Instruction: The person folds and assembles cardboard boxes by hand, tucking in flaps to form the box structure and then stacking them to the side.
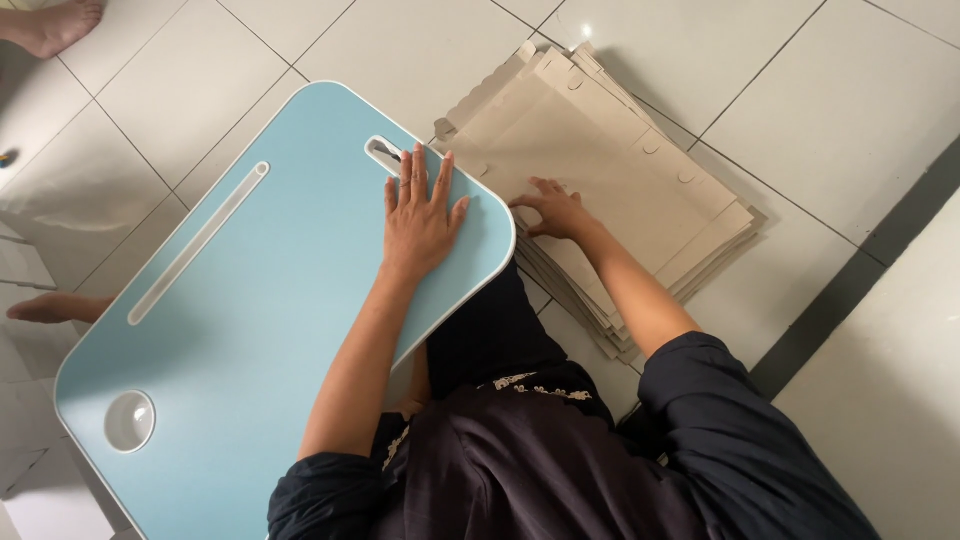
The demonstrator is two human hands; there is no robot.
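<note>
Cardboard sheets [610, 170], stacked right of centre on the floor, sit under the right hand [553, 210], fingertips pressing the top one, while the left hand [420, 215] lies flat, fingers spread, on the blue surface [250, 330].

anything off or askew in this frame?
Nothing damaged or spilled. The stack of flat cardboard sheets on the floor is fanned, its edges not flush. The right hand rests on its top sheet; the left hand lies flat on the blue lap table.

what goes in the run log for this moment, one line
left hand: flat on blue lap table | right hand: fingers on top of cardboard stack | stack on tiled floor
</note>
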